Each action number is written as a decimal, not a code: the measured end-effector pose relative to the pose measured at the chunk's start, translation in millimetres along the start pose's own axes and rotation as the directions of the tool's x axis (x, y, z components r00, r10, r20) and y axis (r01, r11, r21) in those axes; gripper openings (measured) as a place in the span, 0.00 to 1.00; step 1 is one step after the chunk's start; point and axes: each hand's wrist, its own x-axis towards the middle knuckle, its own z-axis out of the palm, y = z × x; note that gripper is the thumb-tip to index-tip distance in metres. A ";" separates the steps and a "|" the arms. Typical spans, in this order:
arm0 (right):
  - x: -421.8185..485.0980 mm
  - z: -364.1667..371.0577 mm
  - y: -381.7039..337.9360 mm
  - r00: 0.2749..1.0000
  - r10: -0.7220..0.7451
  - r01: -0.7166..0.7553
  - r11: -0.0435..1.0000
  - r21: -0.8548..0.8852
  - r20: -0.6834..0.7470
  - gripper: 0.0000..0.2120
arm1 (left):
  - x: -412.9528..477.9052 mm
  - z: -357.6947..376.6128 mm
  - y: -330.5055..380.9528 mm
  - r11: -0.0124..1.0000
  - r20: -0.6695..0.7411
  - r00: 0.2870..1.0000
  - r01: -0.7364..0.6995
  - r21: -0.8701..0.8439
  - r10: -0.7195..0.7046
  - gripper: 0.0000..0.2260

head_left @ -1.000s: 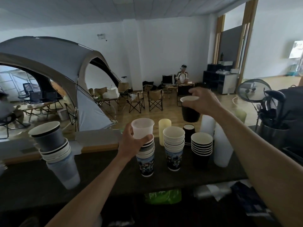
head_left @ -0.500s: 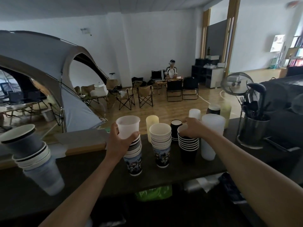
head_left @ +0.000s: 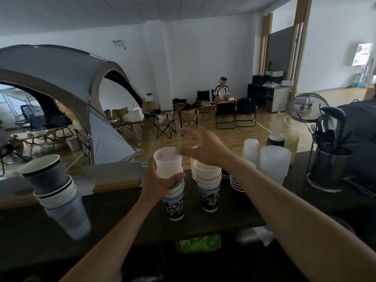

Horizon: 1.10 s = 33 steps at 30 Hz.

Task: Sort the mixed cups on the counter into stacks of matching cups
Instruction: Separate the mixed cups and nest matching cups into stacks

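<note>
My left hand (head_left: 160,180) grips a translucent white plastic cup (head_left: 167,162) that sits at the top of a stack of printed paper cups (head_left: 176,202) on the dark counter (head_left: 122,212). My right hand (head_left: 201,145) hovers just right of that cup's rim, fingers spread, holding nothing. A second printed stack (head_left: 208,185) stands to the right, then a black cup stack (head_left: 236,183) partly hidden by my right arm. Frosted white cups (head_left: 273,163) stand further right. A leaning mixed stack (head_left: 56,192) is at the left.
A metal holder of dark utensils (head_left: 327,169) stands at the counter's right end, with a mesh strainer (head_left: 307,106) above it. A black-lidded cup (head_left: 275,139) and a pale yellow cup (head_left: 292,143) stand behind the frosted cups. A green bag (head_left: 199,242) lies below the counter.
My right hand set the black cup on the black stack, let go, and swung left toward the translucent cup. My left hand kept its hold on that cup.
</note>
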 end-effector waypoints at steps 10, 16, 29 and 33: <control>17.8 -20.9 -2.0 0.947 0.025 0.026 0.988 0.153 -0.321 0.31 | 8.7 1.5 -13.2 0.997 0.070 0.997 -0.029 0.071 0.024 0.40; -12.0 -118.7 50.6 0.833 0.126 -0.169 0.985 -0.031 -0.539 0.32 | 8.6 21.7 -19.8 0.987 0.037 0.998 -0.050 0.152 0.045 0.38; -57.2 -143.9 141.7 0.803 0.285 -0.416 0.897 -0.150 -0.524 0.38 | -5.0 28.8 -21.1 0.994 -0.018 0.995 -0.098 0.054 0.099 0.36; -63.0 -118.4 163.6 0.828 0.391 -0.478 0.867 -0.141 -0.403 0.37 | -8.7 29.8 -22.4 0.997 -0.004 0.997 -0.078 0.010 0.078 0.39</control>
